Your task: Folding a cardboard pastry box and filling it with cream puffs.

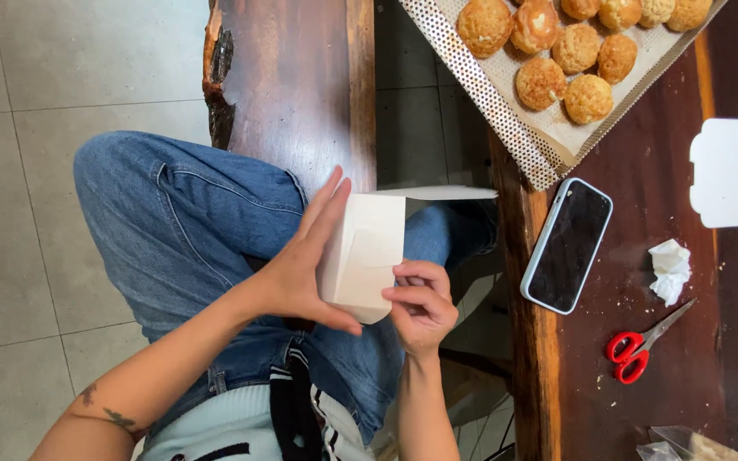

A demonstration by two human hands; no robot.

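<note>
A phone (567, 245), red scissors (638, 346) and a tray (506, 111) of buns (541, 83).

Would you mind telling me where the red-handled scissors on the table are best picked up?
Probably by the red loop handles of the scissors, coming from above: they lie flat and closed on the dark wooden table, handles towards the person, blades pointing away towards the crumpled tissue.
</note>
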